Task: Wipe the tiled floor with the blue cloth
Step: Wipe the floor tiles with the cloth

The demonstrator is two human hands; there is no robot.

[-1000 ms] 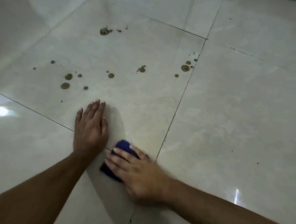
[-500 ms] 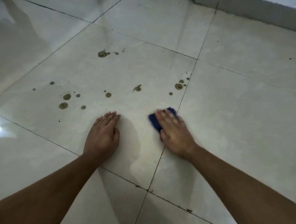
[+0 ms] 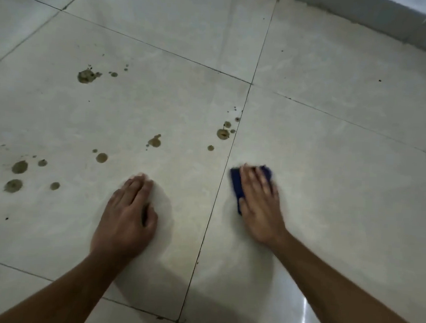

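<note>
Blue cloth (image 3: 236,185) lies bunched on the tiled floor (image 3: 331,168), just right of a grout line (image 3: 218,186), dark navy and mostly covered. The right hand (image 3: 259,201) presses flat on it, fingers straight and blurred. The left hand (image 3: 126,218) rests palm down on the neighbouring tile, fingers together and extended, holding nothing. Brownish spots (image 3: 223,133) dot the glossy pale tiles ahead and to the left. A low grey wall base (image 3: 402,28) runs along the far right.
</note>
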